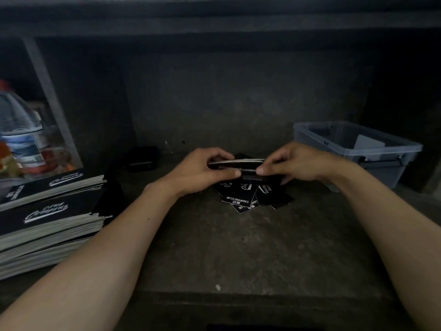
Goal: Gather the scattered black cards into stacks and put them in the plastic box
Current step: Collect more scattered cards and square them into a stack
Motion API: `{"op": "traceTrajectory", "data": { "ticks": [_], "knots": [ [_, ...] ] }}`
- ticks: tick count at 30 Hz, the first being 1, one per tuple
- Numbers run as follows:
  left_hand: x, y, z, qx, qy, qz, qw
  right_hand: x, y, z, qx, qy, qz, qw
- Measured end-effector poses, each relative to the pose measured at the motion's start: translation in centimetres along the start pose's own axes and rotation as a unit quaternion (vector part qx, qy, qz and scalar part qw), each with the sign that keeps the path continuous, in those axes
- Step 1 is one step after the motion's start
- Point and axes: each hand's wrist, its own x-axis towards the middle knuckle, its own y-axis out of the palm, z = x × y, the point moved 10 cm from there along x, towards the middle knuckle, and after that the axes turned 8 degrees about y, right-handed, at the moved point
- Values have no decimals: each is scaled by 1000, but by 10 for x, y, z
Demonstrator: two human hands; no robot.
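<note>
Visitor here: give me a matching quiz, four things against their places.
1 thin stack of black cards; 2 loose black cards with white print; 3 translucent grey plastic box; 4 piles of black printed booklets.
A far right; B pinched between left hand and right hand; C far left; D lying on the dark surface.
Pairs: 1-B, 2-D, 3-A, 4-C.

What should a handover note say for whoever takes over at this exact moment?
Left hand and right hand: fingers of both grip one stack of black cards by its ends, above the pile.
Loose cards: scattered on the surface under the hands.
Plastic box: to the right, contents unclear.
Done: one stack gathered.
Left: box this stack, then gather the rest.
</note>
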Motion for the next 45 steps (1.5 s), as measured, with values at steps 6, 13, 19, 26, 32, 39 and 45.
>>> {"op": "traceTrajectory", "data": {
  "ticks": [6, 13, 19, 26, 32, 39, 45],
  "knots": [
    [5, -8, 2, 58, 59, -40, 996, 13, -22, -8, -31, -14, -149, 988],
    [4, -4, 2, 38, 58, -6, 998, 17, -31, -25, 11, 41, -194, 980],
    [2, -4, 2, 23, 51, -6, 998, 10, -45, -31, 260, 43, -211, 941],
    [4, -4, 5, 21, 39, -12, 999, -2, -57, -14, 246, -12, -249, 937],
    [4, -6, 14, 7, 4, -15, 1000, -1, -41, -15, 218, 18, -196, 956],
    [5, -7, 24, -39, -47, -33, 998, 10, -32, -33, 230, 70, -155, 958],
    [4, -8, 12, 48, 2, -23, 999, 20, -20, -33, 140, 60, -185, 971]
  ]
}}
